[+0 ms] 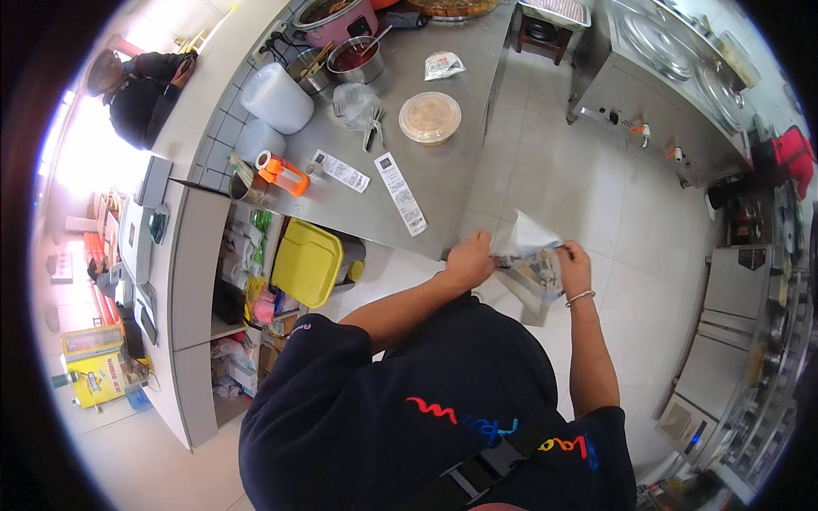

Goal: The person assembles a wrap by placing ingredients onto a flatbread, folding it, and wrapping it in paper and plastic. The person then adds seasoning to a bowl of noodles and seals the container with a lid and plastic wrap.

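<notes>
Between my two hands, past the near corner of the steel counter, a clear plastic bag (543,271) with printing hangs over the floor. My left hand (471,260) grips its left side. On its right side my right hand (575,262), with a bracelet at the wrist, pinches the edge. A white sheet-like part (533,231) rises at the top of the bag; motion blur hides what is inside. Two printed paper slips, one nearer (401,195) and one farther (342,171), lie on the counter. Beyond them stands a lidded round plastic bowl (430,117) of food.
The steel counter (441,160) also bears a wrapped item (443,66), a pot of red sauce (354,61), a pink cooker (339,25) and an orange dispenser (283,174). A yellow-lidded bin (308,262) stands below. Steel cookers (652,96) are at right. Other people are at left and far right.
</notes>
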Demonstrator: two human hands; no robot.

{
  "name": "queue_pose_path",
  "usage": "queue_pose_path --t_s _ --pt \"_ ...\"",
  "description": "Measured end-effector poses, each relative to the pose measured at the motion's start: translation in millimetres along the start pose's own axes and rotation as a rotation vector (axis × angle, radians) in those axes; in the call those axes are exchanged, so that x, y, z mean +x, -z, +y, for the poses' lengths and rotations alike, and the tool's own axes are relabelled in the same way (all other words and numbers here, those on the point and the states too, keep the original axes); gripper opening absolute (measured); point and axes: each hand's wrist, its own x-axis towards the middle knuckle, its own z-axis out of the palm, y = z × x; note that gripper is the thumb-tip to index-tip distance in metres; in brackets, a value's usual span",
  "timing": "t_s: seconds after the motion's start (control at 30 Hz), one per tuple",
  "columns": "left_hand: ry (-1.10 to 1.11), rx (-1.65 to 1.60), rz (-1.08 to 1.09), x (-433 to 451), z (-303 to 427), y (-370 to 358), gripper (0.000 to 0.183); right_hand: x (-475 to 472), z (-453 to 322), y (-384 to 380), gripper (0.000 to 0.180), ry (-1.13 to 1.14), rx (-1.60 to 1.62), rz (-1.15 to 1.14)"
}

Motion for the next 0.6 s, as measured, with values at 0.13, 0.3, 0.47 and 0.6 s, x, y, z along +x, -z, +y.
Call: queue_pose_path --t_s 0.13,0.3,0.47,0.6 --pt "-0.347 0.001 0.345 45.2 29.8 -7.6 0.032 19.4 -22.9 -18.7 0.021 0.159 -0.352 -0.299" --pt "-0.179 -0.015 -0.055 113.6 -5.2 25.0 0.035 76.3 -13.1 18.6 0.018 0.335 -0.707 -0.525" --pt "-0.197 -0.157 -0.122 119.3 -46.4 25.0 0.023 184.8 -8.8 61.8 0.034 -0.583 -0.133 -0.313" --pt "0.029 -0.441 -0.091 119.2 -61.4 -3.0 0.021 231.3 -33.3 25.8 0.031 -0.531 0.892 -0.155"
